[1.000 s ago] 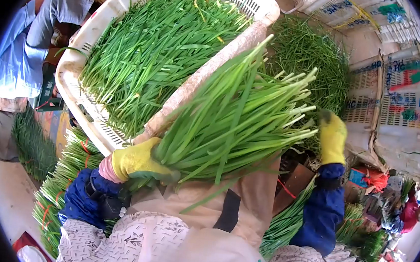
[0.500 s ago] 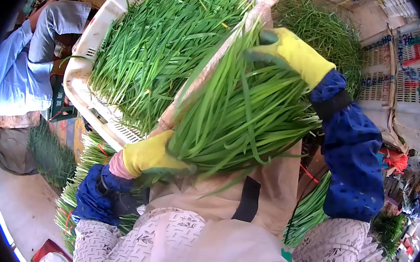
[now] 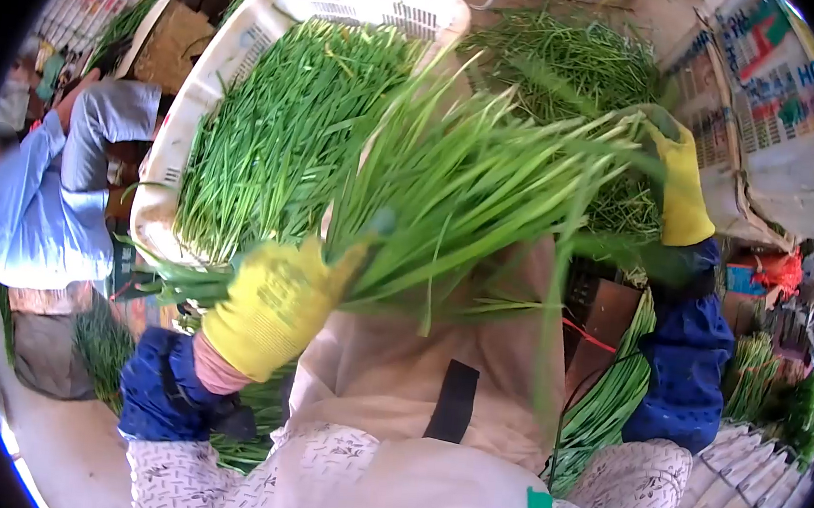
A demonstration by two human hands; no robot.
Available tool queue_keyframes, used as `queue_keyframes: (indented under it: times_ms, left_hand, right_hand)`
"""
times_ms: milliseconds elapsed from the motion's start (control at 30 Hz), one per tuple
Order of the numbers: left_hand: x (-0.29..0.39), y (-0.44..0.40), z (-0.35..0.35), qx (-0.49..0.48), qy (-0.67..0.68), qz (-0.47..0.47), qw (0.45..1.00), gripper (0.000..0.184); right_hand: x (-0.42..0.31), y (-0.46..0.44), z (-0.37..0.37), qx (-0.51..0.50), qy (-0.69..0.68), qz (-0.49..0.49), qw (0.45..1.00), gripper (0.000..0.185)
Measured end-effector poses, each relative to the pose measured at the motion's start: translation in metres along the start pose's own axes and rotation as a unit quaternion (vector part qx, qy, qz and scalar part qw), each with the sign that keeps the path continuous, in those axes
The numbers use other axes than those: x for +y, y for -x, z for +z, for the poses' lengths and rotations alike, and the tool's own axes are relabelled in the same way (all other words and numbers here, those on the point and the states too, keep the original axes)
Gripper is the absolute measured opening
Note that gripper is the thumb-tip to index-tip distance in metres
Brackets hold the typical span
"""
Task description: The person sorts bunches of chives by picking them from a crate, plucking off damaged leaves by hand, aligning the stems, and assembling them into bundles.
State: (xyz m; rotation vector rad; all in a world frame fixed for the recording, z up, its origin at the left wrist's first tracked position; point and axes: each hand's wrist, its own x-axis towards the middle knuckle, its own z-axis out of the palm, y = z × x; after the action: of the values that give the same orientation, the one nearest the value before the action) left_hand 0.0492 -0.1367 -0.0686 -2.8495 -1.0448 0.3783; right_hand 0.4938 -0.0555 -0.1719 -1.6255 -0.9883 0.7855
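My left hand (image 3: 279, 303), in a yellow glove, is wrapped round the lower part of a big bunch of long green leafy stalks (image 3: 470, 192). The bunch fans out up and to the right, its pale ends near my right hand (image 3: 677, 176). That hand, also gloved in yellow, is at the right of the bunch with blurred leaves by its fingers; what it holds is too smeared to make out. Behind the bunch, a white plastic basket (image 3: 153, 222) is filled with more green stalks (image 3: 287, 127).
Loose greens (image 3: 579, 61) lie on the floor beyond the basket. White crates (image 3: 786, 123) stand at the right. A person in light blue (image 3: 38, 212) sits at the left. Tied bundles (image 3: 607, 407) lie by my right knee, near a red tangle (image 3: 776, 272).
My right hand has moved from over the top of the bunch out to the right, with leaves trailing. My left hand has turned and risen, and the bunch is spread wider.
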Motion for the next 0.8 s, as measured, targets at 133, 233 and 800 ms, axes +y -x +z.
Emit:
queue_keyframes:
  times_ms: [133, 233, 800]
  left_hand:
    - [0.018, 0.01, 0.028, -0.005, 0.01, -0.007, 1.0, 0.046]
    - [0.025, 0.011, 0.035, -0.011, 0.016, -0.021, 1.0, 0.05]
    - [0.028, 0.006, 0.043, 0.024, 0.046, -0.002, 0.999, 0.059]
  right_hand:
    - [0.004, 0.011, -0.056, 0.029, -0.249, 0.075, 0.965, 0.02]
    - [0.011, 0.0, -0.081, 0.107, 0.562, 0.014, 0.82, 0.058]
    - [-0.03, 0.032, 0.059, -0.02, 0.545, -0.179, 0.819, 0.031]
